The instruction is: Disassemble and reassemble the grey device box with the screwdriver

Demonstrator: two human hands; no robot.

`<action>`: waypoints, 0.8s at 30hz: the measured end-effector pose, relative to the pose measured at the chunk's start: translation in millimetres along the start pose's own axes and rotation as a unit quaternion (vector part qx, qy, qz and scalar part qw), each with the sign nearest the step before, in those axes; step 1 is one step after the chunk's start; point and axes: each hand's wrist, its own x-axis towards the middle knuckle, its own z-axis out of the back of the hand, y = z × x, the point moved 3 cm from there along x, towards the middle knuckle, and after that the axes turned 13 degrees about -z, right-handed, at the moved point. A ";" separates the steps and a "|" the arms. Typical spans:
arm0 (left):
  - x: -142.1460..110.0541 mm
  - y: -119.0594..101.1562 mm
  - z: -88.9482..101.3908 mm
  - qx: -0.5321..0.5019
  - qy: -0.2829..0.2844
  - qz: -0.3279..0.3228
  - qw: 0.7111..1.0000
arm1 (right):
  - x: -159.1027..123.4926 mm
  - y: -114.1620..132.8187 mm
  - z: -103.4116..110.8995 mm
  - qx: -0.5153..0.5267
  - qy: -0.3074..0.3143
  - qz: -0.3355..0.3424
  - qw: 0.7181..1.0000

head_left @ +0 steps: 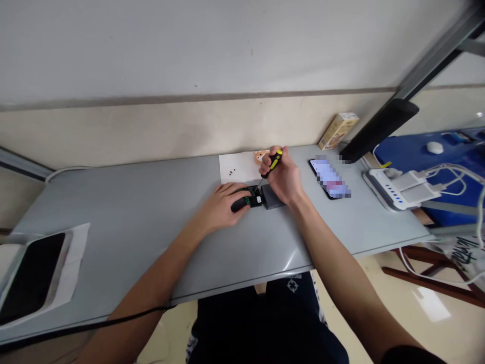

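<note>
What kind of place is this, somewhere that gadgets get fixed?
Probably a small electronics repair bench. The right hand works a screwdriver on a small black device that the left hand steadies, with loose screws on paper and a charging hub nearby.

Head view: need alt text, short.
A person's right hand holds a yellow-and-black screwdriver tip-down on a small black device that the left hand steadies on a grey table. Behind lie a white sheet with small screws, a smartphone and a charging station.
</note>
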 end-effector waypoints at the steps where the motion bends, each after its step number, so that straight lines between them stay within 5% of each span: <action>1: 1.5 -1.0 0.6 0.001 -0.002 0.001 1.000 | -0.2 -0.8 -0.8 0.008 -0.010 0.009 1.000; 11: 15.2 -2.0 -1.7 0.012 0.011 -0.021 1.000 | -2.6 0.6 -3.3 -0.079 -0.023 0.073 0.994; 16: 11.5 5.6 -7.6 0.004 -0.006 -0.023 1.000 | -0.7 2.0 -2.7 -0.082 -0.009 0.019 0.996; 20: 8.4 10.4 -10.8 -0.010 -0.017 -0.027 0.999 | -3.0 0.6 -5.6 -0.061 -0.063 0.018 0.996; 24: 6.4 11.4 -11.0 -0.026 -0.025 -0.024 0.999 | -3.8 -2.3 -5.7 -0.054 -0.053 0.028 0.997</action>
